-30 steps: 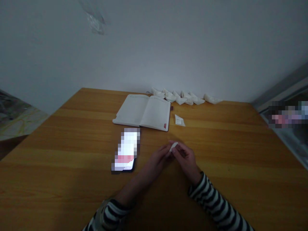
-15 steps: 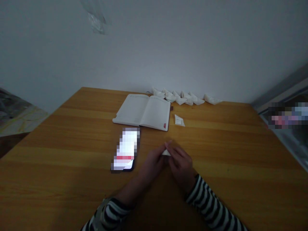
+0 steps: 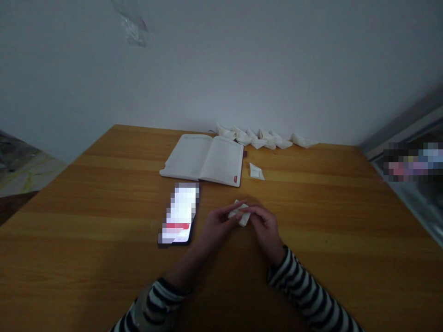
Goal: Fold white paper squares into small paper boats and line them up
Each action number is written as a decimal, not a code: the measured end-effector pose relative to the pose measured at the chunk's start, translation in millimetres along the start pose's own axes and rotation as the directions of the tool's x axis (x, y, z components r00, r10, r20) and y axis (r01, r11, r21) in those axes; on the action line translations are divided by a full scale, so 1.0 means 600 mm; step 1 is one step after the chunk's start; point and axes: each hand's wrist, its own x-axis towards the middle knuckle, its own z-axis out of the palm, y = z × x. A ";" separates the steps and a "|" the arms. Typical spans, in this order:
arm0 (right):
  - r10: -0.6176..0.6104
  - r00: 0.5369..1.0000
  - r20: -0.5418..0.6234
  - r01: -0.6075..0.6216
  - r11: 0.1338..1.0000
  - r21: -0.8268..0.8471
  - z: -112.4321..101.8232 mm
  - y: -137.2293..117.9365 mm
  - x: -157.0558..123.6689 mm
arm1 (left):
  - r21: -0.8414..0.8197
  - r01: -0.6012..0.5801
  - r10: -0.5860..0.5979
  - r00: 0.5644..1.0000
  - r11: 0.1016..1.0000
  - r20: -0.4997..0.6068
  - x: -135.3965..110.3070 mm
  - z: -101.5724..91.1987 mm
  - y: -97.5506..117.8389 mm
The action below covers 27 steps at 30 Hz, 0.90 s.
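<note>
Between my two hands is a small piece of folded white paper (image 3: 244, 218), held just above the wooden table. My left hand (image 3: 219, 224) pinches its left side, thumb in front and fingers behind. On the other side, my right hand (image 3: 266, 226) grips the paper's right edge with its fingertips. Parts of the paper are covered by my fingers. Beyond my hands lies another small folded white paper piece (image 3: 256, 172), flat on the table. To the left of my left hand is a phone (image 3: 180, 214) with a lit, blurred-out screen.
An open notebook (image 3: 221, 161) lies behind the phone on the wooden table (image 3: 328, 207). Several folded white paper boats (image 3: 258, 139) stand in a row along the wall (image 3: 221, 60). Clear plastic (image 3: 133, 30) hangs on the wall at upper left.
My fingers have shifted apart, and more of the folded paper shows between them. The whole view has moved slightly; the other things lie as before.
</note>
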 end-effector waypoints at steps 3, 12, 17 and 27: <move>0.061 0.996 0.061 -0.066 0.995 0.077 0.010 -0.010 -0.005 | 0.075 -0.049 0.058 0.991 0.996 -0.124 0.003 -0.004 -0.001; 0.315 0.937 0.151 -0.347 0.889 0.298 0.029 -0.007 -0.003 | 0.025 -0.072 0.075 0.985 0.997 -0.157 -0.008 0.008 0.006; 0.318 0.941 0.112 -0.337 0.903 0.265 0.026 0.003 -0.006 | 0.166 -0.121 0.156 0.964 0.979 -0.217 -0.004 0.000 0.006; 0.176 0.953 0.248 -0.209 0.971 0.114 0.020 0.000 -0.013 | 0.051 0.083 -0.072 0.979 0.995 -0.192 0.002 -0.012 0.017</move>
